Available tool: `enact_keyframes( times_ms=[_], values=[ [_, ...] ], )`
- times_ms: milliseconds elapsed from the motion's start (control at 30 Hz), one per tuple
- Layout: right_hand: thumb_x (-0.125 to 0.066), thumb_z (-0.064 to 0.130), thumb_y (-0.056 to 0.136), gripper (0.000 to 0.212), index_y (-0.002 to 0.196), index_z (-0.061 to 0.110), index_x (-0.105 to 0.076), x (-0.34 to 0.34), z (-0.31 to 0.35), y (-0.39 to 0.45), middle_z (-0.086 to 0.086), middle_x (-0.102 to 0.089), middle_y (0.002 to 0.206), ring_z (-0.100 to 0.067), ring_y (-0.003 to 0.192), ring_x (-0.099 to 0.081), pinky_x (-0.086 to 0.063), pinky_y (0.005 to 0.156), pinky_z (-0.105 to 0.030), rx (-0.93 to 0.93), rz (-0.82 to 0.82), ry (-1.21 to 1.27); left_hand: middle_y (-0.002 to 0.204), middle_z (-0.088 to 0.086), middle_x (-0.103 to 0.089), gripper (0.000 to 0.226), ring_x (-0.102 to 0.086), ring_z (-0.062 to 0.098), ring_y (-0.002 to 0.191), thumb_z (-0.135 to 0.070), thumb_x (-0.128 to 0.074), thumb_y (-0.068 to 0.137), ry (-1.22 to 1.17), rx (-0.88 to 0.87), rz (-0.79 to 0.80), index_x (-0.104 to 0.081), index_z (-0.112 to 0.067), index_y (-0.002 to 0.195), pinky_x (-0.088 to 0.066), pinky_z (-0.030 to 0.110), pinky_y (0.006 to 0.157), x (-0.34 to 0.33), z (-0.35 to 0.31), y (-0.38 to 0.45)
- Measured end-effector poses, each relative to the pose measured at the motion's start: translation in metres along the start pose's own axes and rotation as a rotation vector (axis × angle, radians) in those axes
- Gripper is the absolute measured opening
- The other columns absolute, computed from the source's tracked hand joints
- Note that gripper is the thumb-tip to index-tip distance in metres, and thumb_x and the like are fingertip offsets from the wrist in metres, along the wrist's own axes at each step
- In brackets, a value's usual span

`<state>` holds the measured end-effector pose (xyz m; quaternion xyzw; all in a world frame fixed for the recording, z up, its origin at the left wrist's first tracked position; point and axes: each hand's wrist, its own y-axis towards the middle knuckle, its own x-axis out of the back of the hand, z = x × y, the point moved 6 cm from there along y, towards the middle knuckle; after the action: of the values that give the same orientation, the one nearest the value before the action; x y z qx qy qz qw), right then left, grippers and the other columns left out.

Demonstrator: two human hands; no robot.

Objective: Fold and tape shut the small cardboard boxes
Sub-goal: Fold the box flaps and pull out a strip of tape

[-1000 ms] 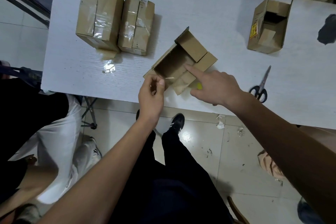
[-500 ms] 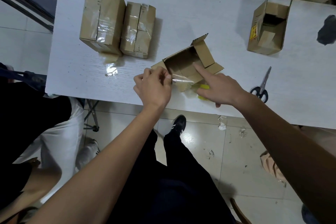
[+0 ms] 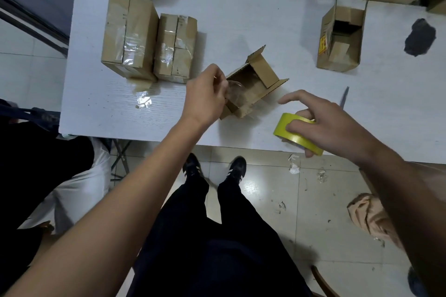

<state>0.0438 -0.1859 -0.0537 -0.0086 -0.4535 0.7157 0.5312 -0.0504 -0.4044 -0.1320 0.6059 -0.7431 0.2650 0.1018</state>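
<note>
Left hand (image 3: 205,96) is pinching a clear tape strip (image 3: 235,90) at the open small cardboard box (image 3: 253,84) mid-tabletop (image 3: 241,19), while right hand (image 3: 330,123), just right of the box, is gripping the yellow tape roll (image 3: 295,134), forefinger extended.

Open white surface is seen across the table's (image 3: 229,19) middle, between the two taped boxes (image 3: 149,43) near the far left corner and the open-topped box (image 3: 340,38) toward the far right. The near edge is crowded: the small open box (image 3: 253,84), flanked by the left hand (image 3: 205,96) and the right hand (image 3: 323,118) with the yellow tape roll (image 3: 296,135). Scissors (image 3: 344,99) are lying just behind that hand.
</note>
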Motion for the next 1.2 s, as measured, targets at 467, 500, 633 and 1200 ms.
enact_keyframes(
  times_ms=[467,500,633,1200],
  values=[
    [-0.065,0.029,0.098,0.016,0.113,0.025,-0.070,-0.026,0.014,-0.004,-0.011,-0.075,0.067,-0.025,0.042,-0.057,-0.054,0.052,-0.033,-0.199,-0.170,0.452,0.098,0.012,-0.064,0.019,-0.050,0.030,0.089,-0.004,-0.044,0.091,0.428,0.039,0.159,-0.057,-0.017,0.095,-0.024,0.029,0.051,-0.048,-0.005,0.030],
    [-0.064,0.028,0.098,0.020,0.117,0.024,-0.068,-0.026,0.011,-0.003,-0.013,-0.075,0.067,-0.026,0.042,-0.059,-0.054,0.053,-0.033,-0.217,-0.164,0.457,0.099,0.012,-0.065,0.019,-0.051,0.031,0.089,-0.004,-0.045,0.090,0.437,0.038,0.167,-0.056,-0.019,0.094,-0.024,0.028,0.051,-0.049,-0.004,0.030],
    [-0.059,0.020,0.098,0.035,0.133,0.022,-0.062,-0.032,-0.002,0.001,-0.012,-0.076,0.068,-0.032,0.057,-0.075,-0.063,0.067,-0.038,-0.288,-0.106,0.393,0.099,0.010,-0.062,0.020,-0.054,0.033,0.090,-0.003,-0.046,0.089,0.467,0.051,0.171,-0.056,-0.021,0.090,-0.025,0.028,0.052,-0.053,-0.003,0.031],
    [-0.062,0.040,0.091,0.016,0.102,0.029,-0.067,-0.064,-0.038,0.041,-0.007,-0.077,0.068,-0.030,0.061,-0.077,-0.062,0.086,-0.049,-0.384,-0.045,0.276,0.084,0.011,-0.069,0.008,-0.064,0.038,0.082,-0.009,-0.060,0.091,0.708,-0.132,0.172,-0.065,-0.014,0.096,-0.033,0.034,0.063,-0.076,-0.004,0.023]
  ],
)
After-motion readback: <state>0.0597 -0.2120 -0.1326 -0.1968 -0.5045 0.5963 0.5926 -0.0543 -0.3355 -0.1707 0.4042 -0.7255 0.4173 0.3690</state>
